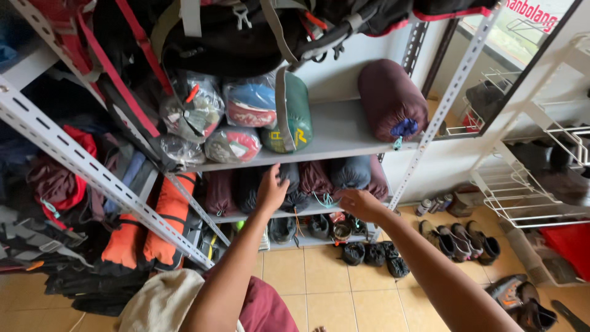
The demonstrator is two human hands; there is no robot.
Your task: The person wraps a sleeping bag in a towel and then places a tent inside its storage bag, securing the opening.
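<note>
Grey metal shelf: beneath it, left hand lay open-fingered against a dark rolled sleeping bag; right hand was loosely curled, its grip empty, just under a blue-grey roll.

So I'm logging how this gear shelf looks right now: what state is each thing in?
left hand: open, fingers on a dark stuffed sack on the middle shelf
right hand: at the shelf edge by a teal drawcord; grip unclear
maroon sleeping bag sack: packed, standing alone on the upper shelf
green sack: packed, upright
shoes: paired on the floor
</note>
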